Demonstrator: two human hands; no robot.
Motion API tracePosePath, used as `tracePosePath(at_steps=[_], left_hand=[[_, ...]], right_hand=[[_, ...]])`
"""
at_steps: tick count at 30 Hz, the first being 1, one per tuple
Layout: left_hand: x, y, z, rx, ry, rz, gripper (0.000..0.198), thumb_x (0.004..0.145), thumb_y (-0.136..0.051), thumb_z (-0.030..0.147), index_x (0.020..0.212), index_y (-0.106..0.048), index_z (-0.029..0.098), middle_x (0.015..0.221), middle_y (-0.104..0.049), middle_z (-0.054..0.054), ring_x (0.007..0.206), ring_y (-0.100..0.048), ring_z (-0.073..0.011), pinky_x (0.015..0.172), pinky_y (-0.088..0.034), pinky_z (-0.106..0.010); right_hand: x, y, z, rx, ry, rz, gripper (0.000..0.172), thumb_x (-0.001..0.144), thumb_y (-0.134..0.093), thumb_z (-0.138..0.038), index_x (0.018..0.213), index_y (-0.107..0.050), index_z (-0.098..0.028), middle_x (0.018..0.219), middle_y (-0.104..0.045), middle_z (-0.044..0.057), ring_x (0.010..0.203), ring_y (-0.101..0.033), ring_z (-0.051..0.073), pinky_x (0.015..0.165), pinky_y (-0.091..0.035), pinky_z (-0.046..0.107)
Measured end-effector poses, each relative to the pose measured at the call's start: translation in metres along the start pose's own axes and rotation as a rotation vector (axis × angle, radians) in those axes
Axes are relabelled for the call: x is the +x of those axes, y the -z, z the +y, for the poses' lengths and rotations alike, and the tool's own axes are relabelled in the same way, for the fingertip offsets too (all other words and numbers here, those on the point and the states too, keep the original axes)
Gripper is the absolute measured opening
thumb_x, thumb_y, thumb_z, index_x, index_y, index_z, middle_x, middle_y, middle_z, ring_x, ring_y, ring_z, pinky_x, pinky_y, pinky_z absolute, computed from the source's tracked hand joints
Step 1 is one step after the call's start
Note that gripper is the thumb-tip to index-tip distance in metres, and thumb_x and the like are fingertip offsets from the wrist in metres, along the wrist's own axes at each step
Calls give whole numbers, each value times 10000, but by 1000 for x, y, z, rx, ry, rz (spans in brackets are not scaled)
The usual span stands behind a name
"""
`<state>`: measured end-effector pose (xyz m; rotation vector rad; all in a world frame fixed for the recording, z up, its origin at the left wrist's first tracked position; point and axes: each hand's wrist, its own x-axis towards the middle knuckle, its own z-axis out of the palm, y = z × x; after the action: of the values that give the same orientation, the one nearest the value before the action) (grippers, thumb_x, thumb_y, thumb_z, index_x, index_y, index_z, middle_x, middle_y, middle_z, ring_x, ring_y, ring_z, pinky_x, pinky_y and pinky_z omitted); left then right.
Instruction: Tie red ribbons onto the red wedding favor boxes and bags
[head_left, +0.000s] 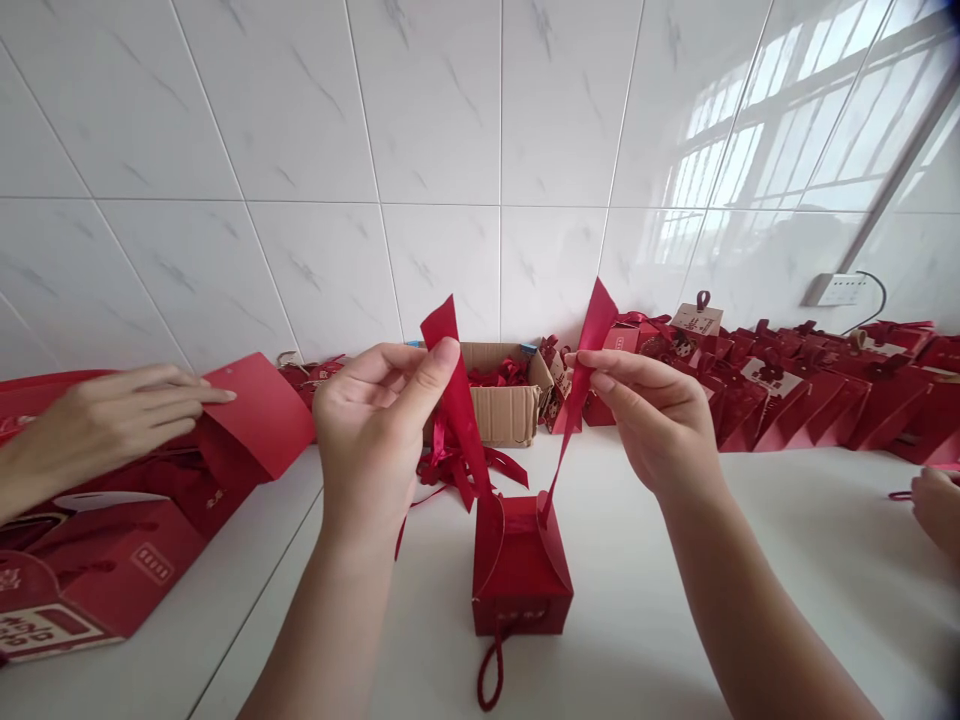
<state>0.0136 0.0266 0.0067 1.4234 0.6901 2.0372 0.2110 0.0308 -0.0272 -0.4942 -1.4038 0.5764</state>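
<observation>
A small red gift box [519, 580] stands on the white counter [675, 600] in front of me, a red cord loop hanging from its front. A red ribbon [461, 420] is threaded through the box's top flaps, and both its ends rise up. My left hand [375, 430] pinches the left end between thumb and fingers. My right hand [649, 420] pinches the right end. Both hands are raised above the box, one on each side.
Another person's hand [112, 420] at the left rests on a flat red box [255, 415]. Red bags [90, 570] lie below it. A cardboard carton [502, 395] with ribbons stands by the tiled wall. Several finished red boxes [810, 395] line the right. Another hand [937, 510] shows at the right edge.
</observation>
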Motion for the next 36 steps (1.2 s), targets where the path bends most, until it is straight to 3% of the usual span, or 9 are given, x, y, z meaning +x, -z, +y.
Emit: tracePosePath(at_steps=[15,22,27,32,36], left_hand=[[1,-4,1,57,1,28,188,674,-782,287,582,-643,200,574,-581,30,581,-512,-101,583,-430,-240],[1,-1,-2,60,16,-21,179,674,-787,318,616,-664,202,623,-622,20,624,-566,-111,639,-467,-245],[-3,-3,0,76,79,-104,189,698,-767,360,675,-673,198,622,-657,0,627,-628,-148,652,-506,-281],[-5,-2,-4,168,198,-305,220,664,-791,366,702,-664,190,630,-681,-10,575,-629,-148,546,-507,-255],[-6,-5,-4,235,330,-483,281,637,-815,314,759,-583,212,597,-684,14,542,-636,-154,486,-478,-233]], right_hand=[[0,1,0,29,-16,-17,226,838,-644,-173,986,-732,-320,992,-736,-11,987,-670,186,847,-569,341],[1,1,2,37,-67,49,159,811,-684,-214,942,-733,-290,942,-739,1,940,-686,196,883,-562,396],[0,-3,-1,45,-107,32,122,827,-661,-252,946,-680,-263,863,-703,8,834,-696,195,755,-586,369],[-1,-11,-5,142,-215,-64,304,793,-685,-239,1070,-564,-259,772,-658,-21,615,-649,129,603,-563,282],[-3,-16,-8,123,-310,-217,118,778,-694,-247,864,-629,-199,713,-642,-8,587,-615,116,584,-534,266]])
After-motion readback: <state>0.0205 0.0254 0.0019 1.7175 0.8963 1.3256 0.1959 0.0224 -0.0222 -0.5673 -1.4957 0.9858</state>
